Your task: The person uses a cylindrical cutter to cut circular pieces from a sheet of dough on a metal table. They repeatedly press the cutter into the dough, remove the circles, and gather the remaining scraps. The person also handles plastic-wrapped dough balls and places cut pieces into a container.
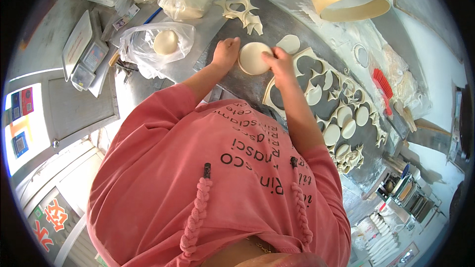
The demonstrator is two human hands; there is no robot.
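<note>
My right hand (280, 63) grips the right edge of a stack of round dough wrappers (255, 58), thumb on top. My left hand (227, 52) is at the stack's left side, its fingers curled; whether it touches the stack is hard to tell. Just beyond my right hand lies a single dough round (288, 44). A cut dough sheet (305, 52) with round holes stretches to the right over the dark board. Loose dough rounds (331, 134) lie farther along it, beside crumpled scraps (349, 159). Another dough offcut (243, 12) rests at the board's far end.
To the left, an open plastic bag (128, 42) holds a stack of dough rounds (166, 42), near a weighing scale (92, 57). Filled plastic bags (185, 2) stand behind. A round wooden sieve frame (350, 11), a metal ring cutter (360, 55) and a red brush (382, 83) are beyond the board.
</note>
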